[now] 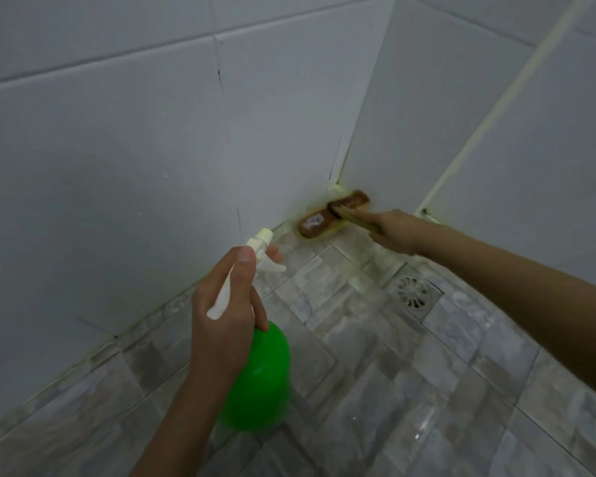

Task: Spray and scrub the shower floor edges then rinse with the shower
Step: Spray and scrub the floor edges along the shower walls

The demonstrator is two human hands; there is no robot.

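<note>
My left hand grips the white trigger head of a green spray bottle, nozzle aimed at the floor edge along the left wall. My right hand holds the wooden handle of a brown scrub brush. The brush head lies pressed into the corner where the grey tiled floor meets the white wall tiles. Yellowish residue shows around the brush and along the floor edge.
A round metal floor drain sits just right of the brush, under my right forearm. White tiled walls close in on the left and the back right, meeting at the corner.
</note>
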